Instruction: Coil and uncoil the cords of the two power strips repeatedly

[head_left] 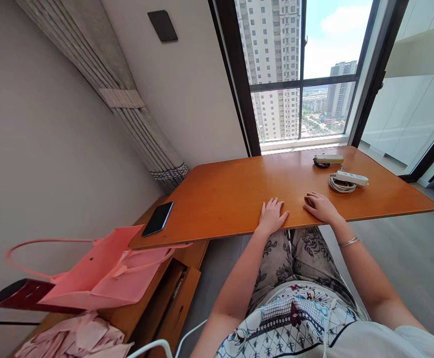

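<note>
You are resting both hands on the table, close to its near edge, and neither one is holding anything. Your left hand is lying palm down with the fingers slightly spread. Your right hand is lying beside it, with the fingers loosely curled. The two are sitting near each other without touching.

The nearest loose thing is the white power strip. It is lying farther in on the table, ahead and to the right of your right hand and apart from it. Its long axis is running roughly across the table, left to right. Its coiled cord is bunching under its left end, the end closer to your fingers. Your right hand is sitting clearly nearer to it than your left.

A second power strip is lying beyond it, toward the table's far edge. A dark phone is lying well off at the table's left end.
</note>
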The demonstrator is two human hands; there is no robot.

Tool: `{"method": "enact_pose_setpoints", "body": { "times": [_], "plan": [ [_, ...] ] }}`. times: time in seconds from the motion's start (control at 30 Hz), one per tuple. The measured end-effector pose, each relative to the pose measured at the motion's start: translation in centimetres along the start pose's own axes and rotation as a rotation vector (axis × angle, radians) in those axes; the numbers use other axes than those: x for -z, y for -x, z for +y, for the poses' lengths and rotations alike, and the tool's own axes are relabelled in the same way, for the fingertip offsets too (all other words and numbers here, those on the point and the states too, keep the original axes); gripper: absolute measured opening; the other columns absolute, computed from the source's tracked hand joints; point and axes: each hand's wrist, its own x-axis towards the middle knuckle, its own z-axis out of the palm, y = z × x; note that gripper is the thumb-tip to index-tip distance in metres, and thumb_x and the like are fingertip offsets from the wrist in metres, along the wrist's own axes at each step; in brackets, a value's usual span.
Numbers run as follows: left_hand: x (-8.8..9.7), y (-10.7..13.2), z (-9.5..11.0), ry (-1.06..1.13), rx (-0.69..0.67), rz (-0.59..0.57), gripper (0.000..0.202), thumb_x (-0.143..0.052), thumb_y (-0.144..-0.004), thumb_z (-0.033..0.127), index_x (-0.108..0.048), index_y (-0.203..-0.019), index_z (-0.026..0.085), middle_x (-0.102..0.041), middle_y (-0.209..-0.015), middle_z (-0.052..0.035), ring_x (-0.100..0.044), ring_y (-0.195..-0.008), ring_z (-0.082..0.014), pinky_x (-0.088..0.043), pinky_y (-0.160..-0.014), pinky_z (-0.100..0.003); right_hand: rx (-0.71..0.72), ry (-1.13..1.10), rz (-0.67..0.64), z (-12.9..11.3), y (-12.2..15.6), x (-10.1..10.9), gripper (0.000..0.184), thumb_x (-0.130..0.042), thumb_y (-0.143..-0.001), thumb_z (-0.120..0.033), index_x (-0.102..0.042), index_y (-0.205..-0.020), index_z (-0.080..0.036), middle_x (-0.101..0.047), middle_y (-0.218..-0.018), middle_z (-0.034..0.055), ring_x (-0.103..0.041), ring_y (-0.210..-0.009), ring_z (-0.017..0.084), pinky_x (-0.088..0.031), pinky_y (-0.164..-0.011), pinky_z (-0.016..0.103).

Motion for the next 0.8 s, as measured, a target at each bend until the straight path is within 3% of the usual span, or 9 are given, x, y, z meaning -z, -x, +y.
{"method": "enact_pose_setpoints", "body": {
  "times": [0.8],
  "plan": [
    [0.15,0.0,0.11,-0.005,-0.003,0.0,0.057,-0.045,-0.098,0.048,-0.049,-0.146,0.016,-0.037,-0.162,-0.0146,-0.028,-0.153,-0.0277,-0.015,-0.126,-0.052,0.01,0.015,0.001,0.01,-0.06,-0.04,0.047,-0.053,-0.096,-0.044,-0.066,-0.131,-0.014,-0.06,-0.143,0.0152,-0.048,-0.139,0.031,-0.036,-0.117,0.047]
  ]
}}
